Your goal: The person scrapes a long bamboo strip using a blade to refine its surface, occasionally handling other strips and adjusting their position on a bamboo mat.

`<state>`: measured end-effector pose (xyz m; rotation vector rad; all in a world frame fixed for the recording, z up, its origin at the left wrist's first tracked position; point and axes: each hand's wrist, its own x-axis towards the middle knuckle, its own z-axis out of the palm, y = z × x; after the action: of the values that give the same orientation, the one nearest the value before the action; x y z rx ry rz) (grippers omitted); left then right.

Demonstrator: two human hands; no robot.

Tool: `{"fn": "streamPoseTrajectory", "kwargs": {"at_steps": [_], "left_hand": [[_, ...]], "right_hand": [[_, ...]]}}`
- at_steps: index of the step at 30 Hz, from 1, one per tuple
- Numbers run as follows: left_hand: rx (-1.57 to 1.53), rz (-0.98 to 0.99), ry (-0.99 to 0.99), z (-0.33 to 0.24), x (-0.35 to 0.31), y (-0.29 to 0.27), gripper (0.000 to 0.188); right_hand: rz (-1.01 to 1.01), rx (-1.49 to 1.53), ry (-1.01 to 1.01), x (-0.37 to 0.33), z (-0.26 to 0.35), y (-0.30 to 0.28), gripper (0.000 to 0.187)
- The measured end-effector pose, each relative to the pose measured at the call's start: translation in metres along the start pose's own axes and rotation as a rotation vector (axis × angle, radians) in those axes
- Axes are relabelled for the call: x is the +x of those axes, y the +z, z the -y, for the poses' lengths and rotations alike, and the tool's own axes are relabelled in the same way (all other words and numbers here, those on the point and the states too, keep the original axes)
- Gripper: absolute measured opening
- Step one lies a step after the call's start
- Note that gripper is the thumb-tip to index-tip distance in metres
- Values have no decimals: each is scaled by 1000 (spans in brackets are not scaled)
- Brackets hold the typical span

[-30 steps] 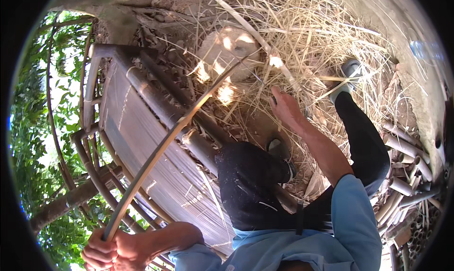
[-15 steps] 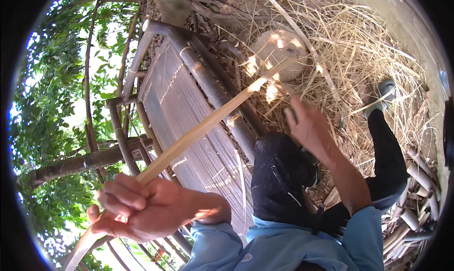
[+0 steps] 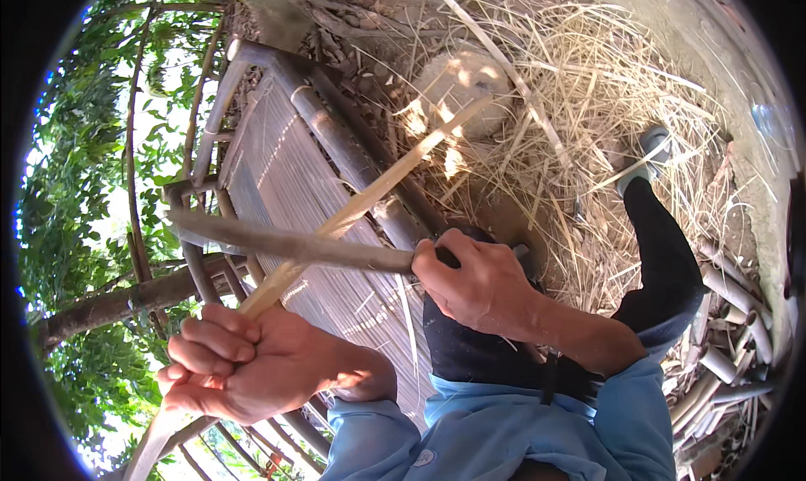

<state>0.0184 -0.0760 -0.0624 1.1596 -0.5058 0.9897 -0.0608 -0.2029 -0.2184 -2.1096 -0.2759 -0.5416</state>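
My left hand [image 3: 243,363] is closed round a long pale bamboo strip [image 3: 382,183], which runs from the lower left up toward the straw pile. Its lower end continues below my fist. My right hand [image 3: 483,288] grips a long, dark-bladed knife [image 3: 285,244] above my thigh. The blade points left and crosses over the strip a little beyond my left fist; whether its edge touches the strip I cannot tell. The knife's handle is mostly hidden in my fingers.
A slatted bamboo bench [image 3: 294,158] with a thick pole edge stands under the strip. Straw-like shavings [image 3: 596,95] cover the ground ahead, around a round stone-like block [image 3: 466,82]. Cut bamboo pieces [image 3: 726,359] lie at the right. A pole railing [image 3: 126,300] and foliage border the left.
My right hand has come left and nearer to me, bringing the knife blade across the strip. My left hand keeps its hold on the strip. The whole view has shifted slightly.
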Motion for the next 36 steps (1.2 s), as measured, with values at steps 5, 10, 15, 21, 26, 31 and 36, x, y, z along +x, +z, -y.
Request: {"fn": "streamPoseTrajectory", "kwargs": {"at_steps": [5, 10, 15, 21, 26, 31, 36], "left_hand": [[55, 28, 9, 8, 7, 4, 32], [107, 50, -19, 12, 14, -14, 33], [-11, 161, -97, 24, 31, -35, 37], [-76, 71, -156, 34, 47, -45, 32], [-338, 114, -289, 18, 44, -55, 35], [-720, 138, -399, 18, 22, -1, 42], [-534, 220, -245, 7, 7, -5, 47]], "right_hand": [[-8, -133, 239, -4, -89, 13, 9], [129, -145, 273, -14, -91, 26, 9], [23, -204, 263, -44, -193, 62, 8], [179, -235, 834, -121, -302, 62, 31], [226, -288, 892, -106, -286, 45, 38], [212, -67, 728, -43, -183, 18, 22], [38, -76, 236, 4, -34, -9, 10]]}}
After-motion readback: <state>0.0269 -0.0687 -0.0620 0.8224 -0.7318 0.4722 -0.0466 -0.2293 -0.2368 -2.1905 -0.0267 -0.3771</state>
